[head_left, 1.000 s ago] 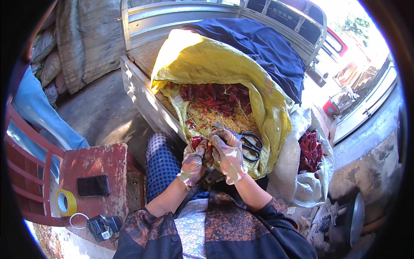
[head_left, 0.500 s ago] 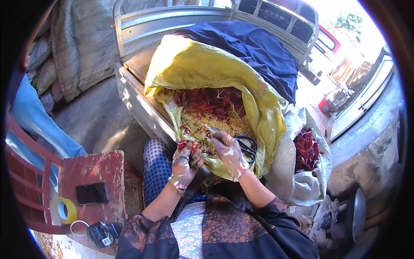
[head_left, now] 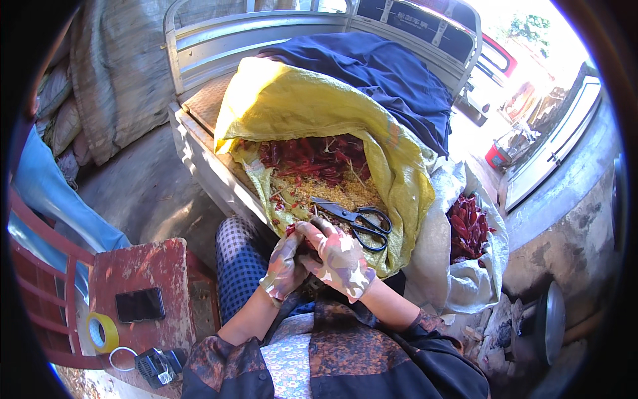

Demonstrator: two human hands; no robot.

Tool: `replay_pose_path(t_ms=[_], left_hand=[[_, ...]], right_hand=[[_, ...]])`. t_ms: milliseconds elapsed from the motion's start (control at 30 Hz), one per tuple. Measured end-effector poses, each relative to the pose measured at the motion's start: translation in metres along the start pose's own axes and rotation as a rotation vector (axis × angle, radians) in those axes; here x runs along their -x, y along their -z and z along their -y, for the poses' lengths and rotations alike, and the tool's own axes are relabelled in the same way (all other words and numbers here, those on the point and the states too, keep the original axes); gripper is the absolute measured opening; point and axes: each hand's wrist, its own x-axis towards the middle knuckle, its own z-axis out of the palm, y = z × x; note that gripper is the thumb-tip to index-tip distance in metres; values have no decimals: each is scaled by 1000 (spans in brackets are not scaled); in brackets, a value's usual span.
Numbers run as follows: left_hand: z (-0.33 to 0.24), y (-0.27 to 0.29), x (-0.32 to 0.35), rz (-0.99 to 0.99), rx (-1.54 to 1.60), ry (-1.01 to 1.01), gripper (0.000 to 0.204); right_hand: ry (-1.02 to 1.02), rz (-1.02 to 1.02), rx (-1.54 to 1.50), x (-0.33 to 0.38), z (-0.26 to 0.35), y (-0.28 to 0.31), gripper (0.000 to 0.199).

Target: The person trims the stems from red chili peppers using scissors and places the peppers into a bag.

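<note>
Left hand in camouflage-patterned glove (head_left: 282,268): forearm slants up and right, fingers curled. Right hand in matching glove (head_left: 340,261): forearm slants up and left, back of hand up, bent fingers lapping over the left fingers; hands touching. Left grip closed around a shiny dark-red dried chili pepper (head_left: 290,229); right fingers bent in close, can't tell what they pinch. Pepper sits at left fingertips, over near edge of yellow woven-plastic sack (head_left: 292,93); mostly hidden, so direction and long axis can't be told. Black-handled metal scissors (head_left: 352,218) lie on the sack just beyond right hand, long axis diagonal: blades point up-left, handle loops down-right. More red dried chilies (head_left: 312,156) inside sack, behind scattered yellow seeds (head_left: 359,193).
</note>
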Motion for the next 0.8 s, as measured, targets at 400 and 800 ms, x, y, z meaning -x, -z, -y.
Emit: replay_pose_path(t_ms=[400,800], left_hand=[[1,-40,3,53,61,117,34],[20,-56,8,248,-14,165,69]], right_hand=[[-101,-149,245,15,2,-1,62],[-36,-311,214,47,-43,-6,42]])
